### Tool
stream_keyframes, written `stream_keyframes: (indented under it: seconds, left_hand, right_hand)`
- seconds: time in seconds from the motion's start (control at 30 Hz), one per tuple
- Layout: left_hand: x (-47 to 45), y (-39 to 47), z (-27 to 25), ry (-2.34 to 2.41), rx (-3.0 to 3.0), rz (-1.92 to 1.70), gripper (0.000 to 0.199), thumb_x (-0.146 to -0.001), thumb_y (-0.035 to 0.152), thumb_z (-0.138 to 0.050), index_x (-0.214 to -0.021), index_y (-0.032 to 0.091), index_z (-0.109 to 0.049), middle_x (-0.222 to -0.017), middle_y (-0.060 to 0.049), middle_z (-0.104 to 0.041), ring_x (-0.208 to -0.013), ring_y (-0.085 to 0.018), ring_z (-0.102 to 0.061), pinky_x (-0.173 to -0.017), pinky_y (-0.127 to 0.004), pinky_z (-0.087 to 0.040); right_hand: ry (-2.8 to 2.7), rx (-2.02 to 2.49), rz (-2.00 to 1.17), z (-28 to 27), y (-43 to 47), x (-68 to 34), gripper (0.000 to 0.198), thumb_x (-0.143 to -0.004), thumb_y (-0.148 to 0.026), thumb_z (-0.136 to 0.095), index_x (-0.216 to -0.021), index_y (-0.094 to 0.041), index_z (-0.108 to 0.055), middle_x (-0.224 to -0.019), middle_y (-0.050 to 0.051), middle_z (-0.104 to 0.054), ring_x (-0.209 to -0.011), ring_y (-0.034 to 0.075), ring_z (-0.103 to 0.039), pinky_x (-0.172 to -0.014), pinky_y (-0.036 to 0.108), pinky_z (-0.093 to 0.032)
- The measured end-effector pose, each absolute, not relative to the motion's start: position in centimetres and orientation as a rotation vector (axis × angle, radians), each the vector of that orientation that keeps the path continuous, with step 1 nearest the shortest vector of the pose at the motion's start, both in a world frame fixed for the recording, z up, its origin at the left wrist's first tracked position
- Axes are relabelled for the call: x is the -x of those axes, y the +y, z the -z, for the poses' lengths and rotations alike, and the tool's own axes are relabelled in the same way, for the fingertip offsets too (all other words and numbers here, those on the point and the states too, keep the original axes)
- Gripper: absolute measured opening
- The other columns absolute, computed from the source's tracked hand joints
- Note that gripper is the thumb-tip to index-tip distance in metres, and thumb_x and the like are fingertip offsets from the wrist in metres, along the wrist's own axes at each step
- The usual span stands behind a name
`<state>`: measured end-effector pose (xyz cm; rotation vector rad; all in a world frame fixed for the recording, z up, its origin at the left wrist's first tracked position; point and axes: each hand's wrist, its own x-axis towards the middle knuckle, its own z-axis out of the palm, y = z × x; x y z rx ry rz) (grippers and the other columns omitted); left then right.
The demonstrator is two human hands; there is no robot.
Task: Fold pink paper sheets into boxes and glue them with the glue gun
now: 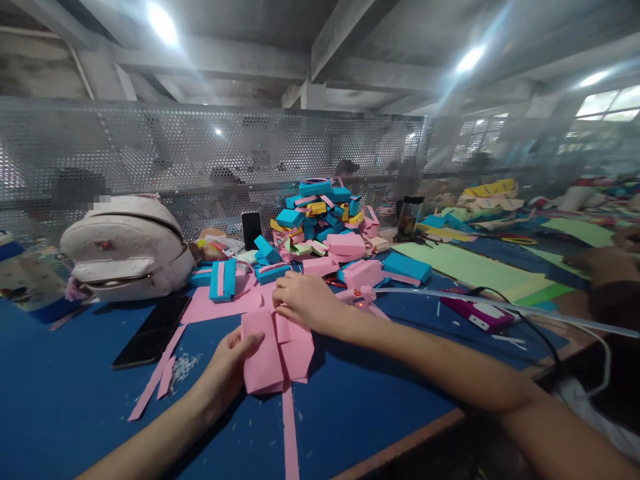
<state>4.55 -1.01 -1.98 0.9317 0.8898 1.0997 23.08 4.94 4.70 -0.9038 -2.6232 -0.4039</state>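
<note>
My left hand [227,363] grips a folded pink paper box [263,363] by its left side, thumb lying flat across the front. My right hand [305,303] is closed at the upper edge of the pink paper [297,350] just behind and right of that box; its fingertips are partly hidden. A pink paper strip [290,433] runs from under the box toward the near table edge. Beyond my right wrist lies a pink glue gun [359,297] with a small orange light, a long clear glue stick [450,298] trailing from its back.
Blue, pink and yellow paper boxes [325,217] are heaped at the back. A white backpack [125,250] and a black phone [153,332] stand left. Green paper sheets [465,267], a purple device [477,312] and cables lie right. Another person's hand [595,267] is at far right.
</note>
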Motion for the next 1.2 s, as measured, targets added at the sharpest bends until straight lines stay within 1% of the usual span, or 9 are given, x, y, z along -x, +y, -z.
stream_keyframes:
  seconds: [0.2, 0.37, 0.5, 0.67, 0.8, 0.97, 1.1, 1.2]
  left_hand:
    - [-4.45, -0.97, 2.22, 0.895, -0.936, -1.087, 0.035, -0.074, 0.035, -0.076, -0.099, 0.011, -0.07, -0.084, -0.012, -0.074, -0.066, -0.02, -0.067, -0.061, -0.027, -0.052]
    - [-4.34, -0.94, 2.37, 0.89, -0.948, -1.088, 0.032, -0.077, 0.033, -0.074, -0.099, 0.011, -0.068, -0.084, -0.012, -0.074, -0.065, -0.019, -0.067, -0.061, -0.026, -0.052]
    - [-4.39, -1.07, 2.19, 0.871, -0.962, -1.09, 0.033, -0.08, 0.032, -0.071, -0.105, 0.011, -0.066, -0.084, -0.012, -0.073, -0.068, -0.02, -0.068, -0.063, -0.027, -0.053]
    - [-4.44, -1.15, 2.11, 0.869, -0.962, -1.09, 0.042, -0.081, 0.032, -0.071, -0.116, 0.011, -0.063, -0.095, -0.015, -0.073, -0.072, -0.022, -0.069, -0.067, -0.03, -0.054]
    - [-4.26, -0.81, 2.6, 0.889, -0.95, -1.094, 0.046, -0.077, 0.035, -0.074, -0.116, 0.012, -0.063, -0.095, -0.015, -0.073, -0.071, -0.023, -0.069, -0.065, -0.031, -0.054]
    - [-4.13, -0.7, 2.89, 0.89, -0.945, -1.1, 0.035, -0.079, 0.033, -0.072, -0.107, 0.012, -0.066, -0.093, -0.014, -0.074, -0.07, -0.02, -0.068, -0.064, -0.028, -0.053]
    - [-4.12, -0.92, 2.65, 0.873, -0.956, -1.101, 0.036, -0.081, 0.032, -0.071, -0.111, 0.012, -0.065, -0.095, -0.014, -0.073, -0.073, -0.021, -0.068, -0.065, -0.029, -0.053]
    - [-4.13, -0.93, 2.54, 0.867, -0.962, -1.093, 0.035, -0.082, 0.032, -0.07, -0.111, 0.012, -0.065, -0.094, -0.014, -0.073, -0.072, -0.021, -0.067, -0.065, -0.029, -0.053]
  right_hand:
    - [-2.628, 0.873, 0.399, -4.62, 4.98, -23.22, 0.011, -0.088, -0.026, -0.062, -0.089, -0.018, -0.068, -0.095, 0.005, -0.064, -0.091, 0.02, -0.053, -0.061, 0.028, -0.034]
    - [-2.636, 0.851, 0.404, -4.31, 5.08, -23.25, 0.009, -0.087, -0.026, -0.063, -0.089, -0.018, -0.068, -0.094, 0.005, -0.064, -0.089, 0.02, -0.052, -0.059, 0.028, -0.033]
    - [-2.642, 0.847, 0.388, -4.17, 5.13, -23.23, 0.009, -0.088, -0.024, -0.062, -0.089, -0.017, -0.069, -0.095, 0.006, -0.064, -0.09, 0.02, -0.052, -0.06, 0.027, -0.033]
    - [-2.662, 0.825, 0.395, -4.23, 5.17, -23.3, 0.015, -0.091, -0.026, -0.058, -0.09, -0.017, -0.07, -0.093, 0.006, -0.064, -0.09, 0.02, -0.052, -0.06, 0.028, -0.034]
    - [-2.673, 0.832, 0.398, -4.37, 5.27, -23.27, 0.017, -0.092, -0.027, -0.056, -0.09, -0.017, -0.07, -0.092, 0.006, -0.064, -0.09, 0.021, -0.052, -0.062, 0.029, -0.035]
    - [-2.69, 0.835, 0.323, -4.61, 5.34, -23.29, 0.017, -0.093, -0.027, -0.056, -0.092, -0.018, -0.07, -0.093, 0.006, -0.064, -0.09, 0.02, -0.053, -0.064, 0.029, -0.036]
    - [-2.697, 0.83, 0.271, -4.56, 5.39, -23.28, 0.018, -0.093, -0.029, -0.055, -0.091, -0.018, -0.07, -0.093, 0.006, -0.063, -0.09, 0.02, -0.053, -0.064, 0.028, -0.036]
    - [-2.655, 0.833, 0.232, -4.42, 5.63, -23.22, 0.014, -0.092, -0.027, -0.057, -0.09, -0.018, -0.068, -0.093, 0.005, -0.064, -0.091, 0.019, -0.054, -0.064, 0.027, -0.036]
